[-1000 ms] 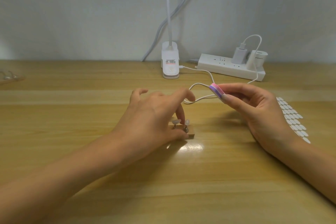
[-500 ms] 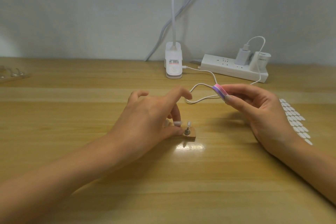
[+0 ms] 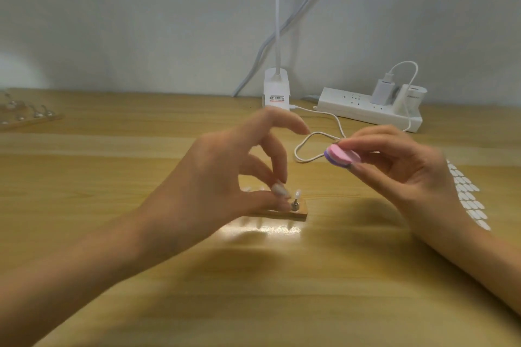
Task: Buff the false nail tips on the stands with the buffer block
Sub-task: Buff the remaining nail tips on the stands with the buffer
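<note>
Here, left hand (image 3: 225, 177) pinches a pale nail tip (image 3: 278, 190) on the wooden stand (image 3: 298, 213), index raised. Centre right, right hand (image 3: 400, 175) grips the rounded pink-purple buffer block (image 3: 342, 155).

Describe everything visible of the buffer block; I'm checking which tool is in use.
The buffer block is a small thick pad with a rounded end, layered pink on top over purple, foam-like by its look. The right hand pinches it between fingers above and below, which hide its far end. It is held in the air, roughly level, rounded end toward the left hand, above the table and clear of the nail tips on the wooden stand.
</note>
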`<control>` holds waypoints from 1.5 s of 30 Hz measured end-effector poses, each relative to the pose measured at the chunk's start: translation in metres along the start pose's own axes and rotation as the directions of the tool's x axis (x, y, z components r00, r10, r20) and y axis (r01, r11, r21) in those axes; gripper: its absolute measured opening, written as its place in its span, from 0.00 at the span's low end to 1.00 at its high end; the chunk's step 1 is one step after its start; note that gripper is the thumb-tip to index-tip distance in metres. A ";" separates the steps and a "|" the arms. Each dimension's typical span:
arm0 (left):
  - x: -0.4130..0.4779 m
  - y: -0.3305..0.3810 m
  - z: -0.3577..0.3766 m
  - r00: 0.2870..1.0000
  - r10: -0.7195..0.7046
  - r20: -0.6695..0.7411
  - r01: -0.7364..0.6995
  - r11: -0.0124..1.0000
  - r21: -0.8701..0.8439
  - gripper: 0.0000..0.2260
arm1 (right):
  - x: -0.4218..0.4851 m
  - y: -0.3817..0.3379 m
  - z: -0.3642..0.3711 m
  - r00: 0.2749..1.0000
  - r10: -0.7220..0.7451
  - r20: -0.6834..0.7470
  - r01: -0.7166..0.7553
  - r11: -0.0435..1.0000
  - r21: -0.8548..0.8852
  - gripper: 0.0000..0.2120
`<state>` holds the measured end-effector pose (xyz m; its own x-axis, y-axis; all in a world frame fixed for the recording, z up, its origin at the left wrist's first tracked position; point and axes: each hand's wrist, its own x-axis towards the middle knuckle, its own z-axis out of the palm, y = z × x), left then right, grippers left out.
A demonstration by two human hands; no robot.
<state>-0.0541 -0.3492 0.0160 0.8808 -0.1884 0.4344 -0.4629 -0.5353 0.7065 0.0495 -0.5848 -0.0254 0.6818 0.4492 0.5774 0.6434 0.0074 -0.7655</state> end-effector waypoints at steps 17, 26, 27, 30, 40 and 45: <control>-0.006 0.007 0.012 0.991 -0.071 -0.111 0.060 0.994 -0.096 0.43 | -0.016 -0.038 0.033 0.952 -0.276 0.133 0.302 0.919 -0.253 0.11; -0.007 0.007 0.014 0.989 0.006 -0.148 -0.011 0.999 -0.039 0.41 | -0.017 -0.040 0.033 0.941 -0.305 0.146 0.334 0.905 -0.264 0.10; -0.007 0.007 0.014 0.989 0.002 -0.148 -0.010 0.999 -0.049 0.41 | -0.017 -0.040 0.034 0.945 -0.300 0.134 0.326 0.907 -0.267 0.11; -0.007 0.002 0.017 0.991 0.018 -0.134 -0.029 0.996 -0.079 0.41 | -0.015 -0.036 0.033 0.934 -0.319 0.159 0.350 0.906 -0.237 0.11; -0.002 -0.027 0.012 0.993 -0.083 -0.089 0.072 0.990 -0.119 0.32 | 0.003 0.008 -0.007 0.994 0.068 0.081 -0.046 0.967 -0.252 0.14; -0.001 -0.029 0.018 0.996 -0.087 0.002 0.086 0.990 0.113 0.30 | -0.002 0.007 -0.002 0.991 0.055 0.124 0.011 0.877 -0.480 0.17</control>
<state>-0.0396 -0.3487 -0.0147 0.9177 -0.1428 0.3707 -0.3715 -0.6389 0.6737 0.0530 -0.5878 -0.0313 0.6679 0.5563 0.4945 0.7391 -0.4172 -0.5289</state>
